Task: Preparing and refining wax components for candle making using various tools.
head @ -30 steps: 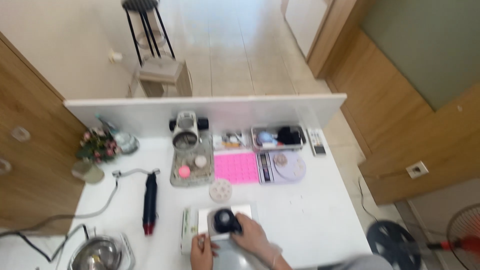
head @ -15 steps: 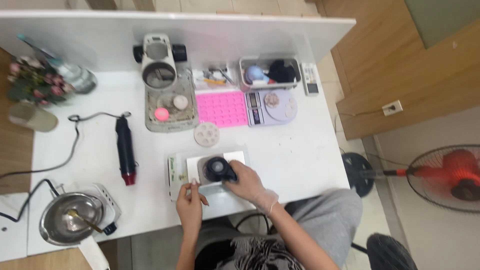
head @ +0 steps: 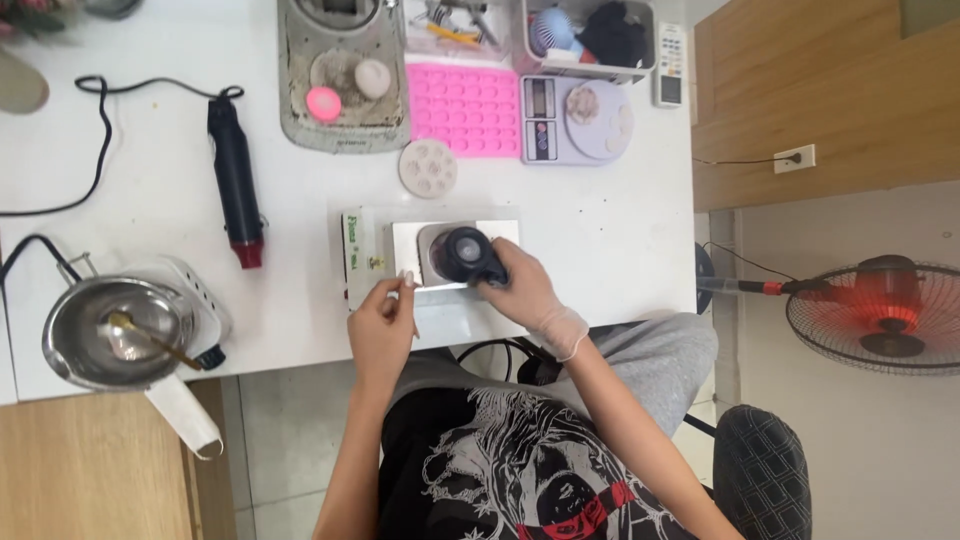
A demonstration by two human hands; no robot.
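Observation:
My right hand (head: 527,293), in a thin clear glove, grips a small black rounded object (head: 468,254) that rests on a white square plate (head: 410,248) near the table's front edge. My left hand (head: 384,322) is bare and pinches a thin stick-like thing at the plate's front left corner; its fingers are closed on it. The plate lies on a flat white box (head: 356,250) with a green-printed side.
A black heat gun (head: 234,182) with a cord lies to the left. A steel pot (head: 112,332) sits on a small stove at front left. Behind are a round white mould (head: 428,168), pink silicone mould (head: 462,107), scale (head: 577,107), grey tray (head: 340,90). A fan (head: 880,312) stands to the right.
The camera has tilted down, so the table slid up in view and my lap shows. Both hands stay at the plate; the left hand shifted slightly toward the plate's corner.

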